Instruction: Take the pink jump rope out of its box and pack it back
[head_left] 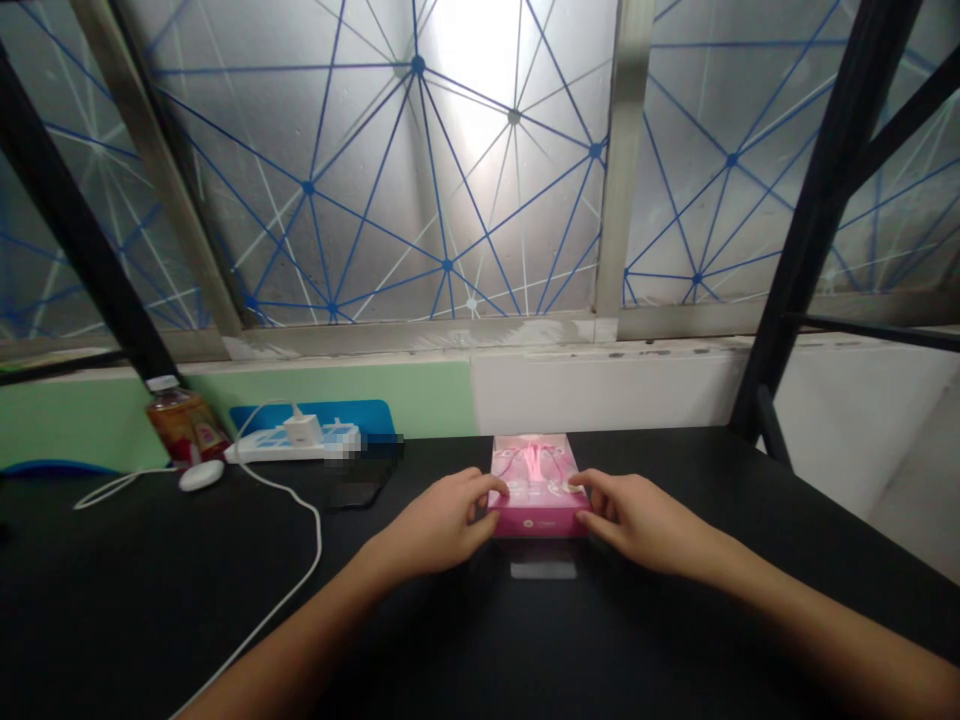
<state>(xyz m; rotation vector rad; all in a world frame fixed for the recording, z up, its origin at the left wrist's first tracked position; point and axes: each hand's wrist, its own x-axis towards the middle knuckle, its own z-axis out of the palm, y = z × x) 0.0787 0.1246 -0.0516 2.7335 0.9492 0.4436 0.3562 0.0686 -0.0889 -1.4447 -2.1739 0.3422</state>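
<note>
On the black desk — left hand and right hand, arms angled in, clamped round a pink box

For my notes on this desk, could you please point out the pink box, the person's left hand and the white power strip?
Pink box (537, 490): head view, on its top face.
Left hand (439, 522): head view, on the back of the hand.
White power strip (259, 452): head view, on its top surface.

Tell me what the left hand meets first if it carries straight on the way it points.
The pink box comes first: the fingers of the left hand already reach its left side, though this view cannot settle whether they touch it.
</note>
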